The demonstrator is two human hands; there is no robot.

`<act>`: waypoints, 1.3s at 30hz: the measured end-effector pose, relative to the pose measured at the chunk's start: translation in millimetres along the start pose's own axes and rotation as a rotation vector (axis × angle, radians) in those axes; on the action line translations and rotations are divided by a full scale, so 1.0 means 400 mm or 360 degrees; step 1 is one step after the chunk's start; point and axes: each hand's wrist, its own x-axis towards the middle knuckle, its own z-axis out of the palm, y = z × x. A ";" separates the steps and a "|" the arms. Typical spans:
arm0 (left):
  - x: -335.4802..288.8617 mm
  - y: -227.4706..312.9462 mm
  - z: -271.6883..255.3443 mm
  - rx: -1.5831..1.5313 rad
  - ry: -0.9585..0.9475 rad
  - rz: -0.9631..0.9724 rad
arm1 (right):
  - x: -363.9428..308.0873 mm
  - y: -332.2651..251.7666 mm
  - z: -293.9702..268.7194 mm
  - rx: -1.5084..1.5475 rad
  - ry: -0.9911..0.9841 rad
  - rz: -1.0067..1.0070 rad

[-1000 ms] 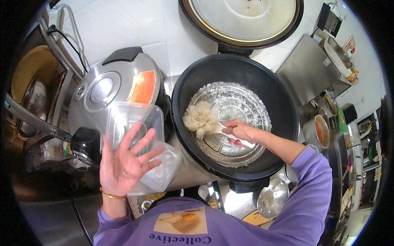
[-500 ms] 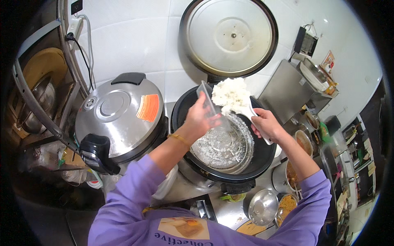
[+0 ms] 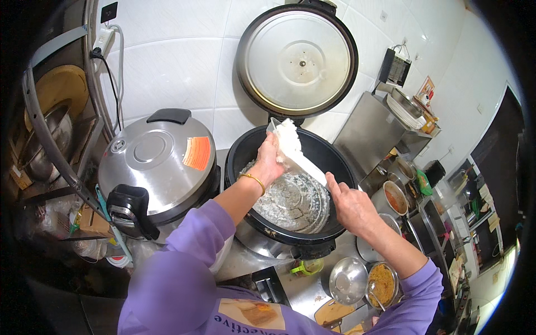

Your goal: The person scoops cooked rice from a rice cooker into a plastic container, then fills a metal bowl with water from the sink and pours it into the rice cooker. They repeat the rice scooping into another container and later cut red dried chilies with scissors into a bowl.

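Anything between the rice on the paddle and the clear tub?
Nothing visible. The rice on the white paddle, held in the right hand, overlaps the clear tub in the left hand. Whether they touch, I can't tell.

The person is wearing a purple long-sleeved top point(image 3: 298, 325). Dark lettering point(image 3: 232, 325) is showing at a chest picture's point(image 3: 251, 312) six o'clock. A gold bracelet point(image 3: 255, 179) is circling the left wrist point(image 3: 260, 173).

Bright overall | glare on steel lid point(image 3: 176, 178) | rim black, lines bent | left sleeve point(image 3: 172, 287) blurred
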 end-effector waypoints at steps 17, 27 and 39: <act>-0.126 0.022 0.005 0.0124 -0.0265 -0.0226 | 0.077 0.093 -0.174 -0.0065 0.0254 0.0102; -0.127 0.023 0.034 0.0197 0.0018 -0.0217 | 0.047 -0.001 0.001 -0.0136 0.0268 0.0120; -0.092 0.071 0.001 0.0237 -0.0012 -0.0328 | 0.012 0.033 -0.006 -0.0286 0.0291 -0.0222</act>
